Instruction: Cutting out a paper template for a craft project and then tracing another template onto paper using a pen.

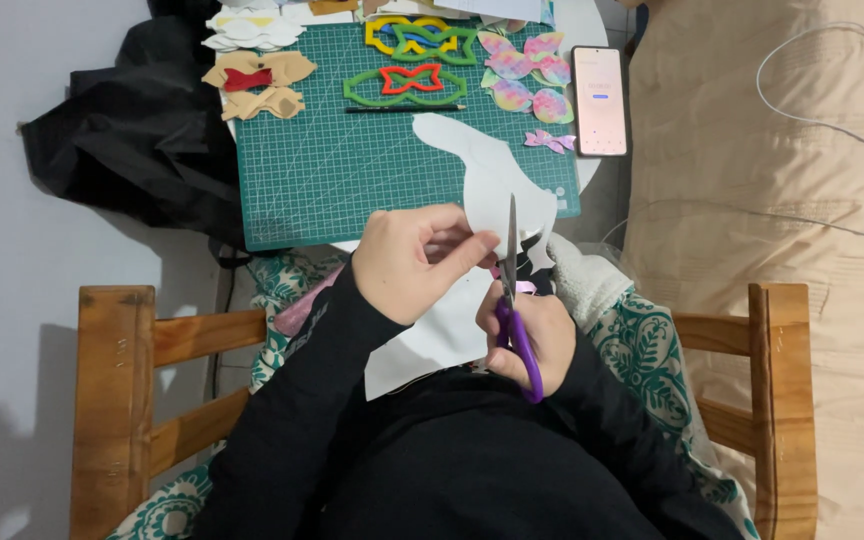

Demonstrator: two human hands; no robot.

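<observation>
Observed: the right hand [537, 335] is closed through the purple handles of a pair of scissors [512, 300], blades pointing away from the body and standing nearly together. The left hand [410, 262] pinches a white sheet [487, 180] between thumb and fingers, just left of the blades. The sheet runs from under the left hand outward over the near edge of the green cutting mat [332, 180], and a second portion hangs below both hands toward the lap.

Risks, as judged:
- The left fingertips [482, 243] sit just beside the blade line. A slip or a hurried closing stroke could nick them.
- The sheet is held at one side only; the free part beyond the blades may sag or twist, pulling the cut off its outline.
- The small cut shape [540, 250] just right of the blade tips looks loosely attached and could tear away.

Surroundings: beyond the hands, on the far part of the mat, lie coloured bow-shaped templates [407, 82], tan bow pieces [257, 85] and a pencil [404, 108]. Pastel bow cutouts [527, 75] and a lit phone [600, 100] lie beyond the right hand.
</observation>
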